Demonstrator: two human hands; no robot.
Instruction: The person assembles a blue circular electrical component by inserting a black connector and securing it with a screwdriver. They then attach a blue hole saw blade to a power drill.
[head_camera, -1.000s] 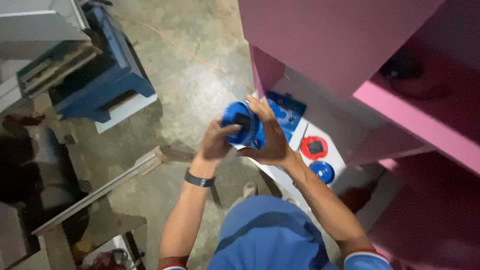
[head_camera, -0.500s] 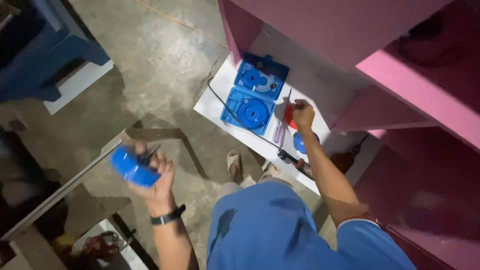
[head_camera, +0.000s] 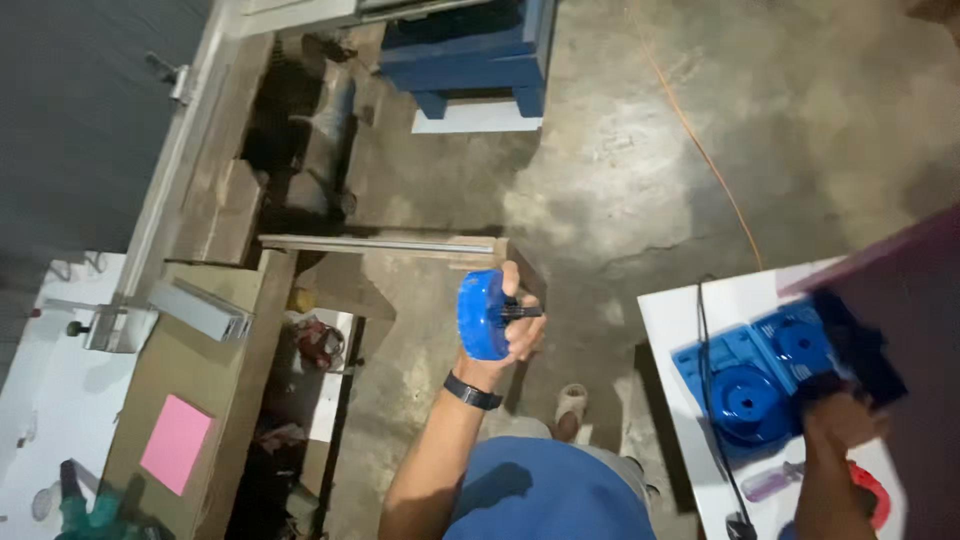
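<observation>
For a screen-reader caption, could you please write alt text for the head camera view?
Seen from above, a person's left hand holds up a round blue plastic disc-shaped tool over a stained concrete floor. Their right hand holds a dark blurred object over an open blue moulded plastic case on a white board.

- A blue moulded plastic case (head_camera: 760, 385) is seen lying open on the white board (head_camera: 680, 330) at the lower right. Round recesses are shown in both halves, and its right edge is hidden by a dark blurred shape.
- A flat pink square, a sheet or label (head_camera: 176, 443), is seen lying on the brown board (head_camera: 200, 400) at the lower left, slightly tilted. It cannot be told which of the two it is.
- No screens or signs are visible.
</observation>
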